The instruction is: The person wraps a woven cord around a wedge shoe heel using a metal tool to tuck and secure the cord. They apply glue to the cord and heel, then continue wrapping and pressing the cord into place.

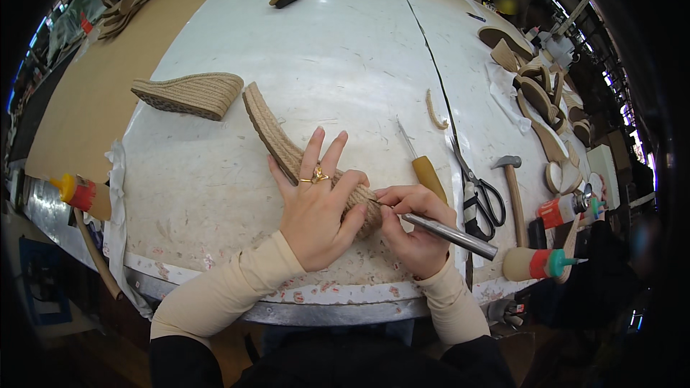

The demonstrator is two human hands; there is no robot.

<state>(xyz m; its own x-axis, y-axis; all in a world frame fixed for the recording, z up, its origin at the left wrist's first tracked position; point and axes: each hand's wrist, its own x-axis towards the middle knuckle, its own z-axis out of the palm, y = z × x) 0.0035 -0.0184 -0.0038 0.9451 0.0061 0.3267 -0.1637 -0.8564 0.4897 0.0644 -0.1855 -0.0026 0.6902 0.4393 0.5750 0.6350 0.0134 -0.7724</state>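
- Left hand (313, 223): thumb and index closed on the near end of a rope-wrapped wedge sole (269, 121); other fingers spread, ring on one.
- Sole lies slantwise on the white table (323, 43), front of the person; far end points up-left.
- Right hand (420, 237): fingers closed around a metal tool (463, 240), fingertips at the sole's near end. Tool tip contact: can't tell.
- Second wedge (188, 95) just left of the sole's far end.
- Right of the hands: awl (429, 177), scissors (483, 197), hammer (514, 197), then glue bottle (525, 264) lying on its side.
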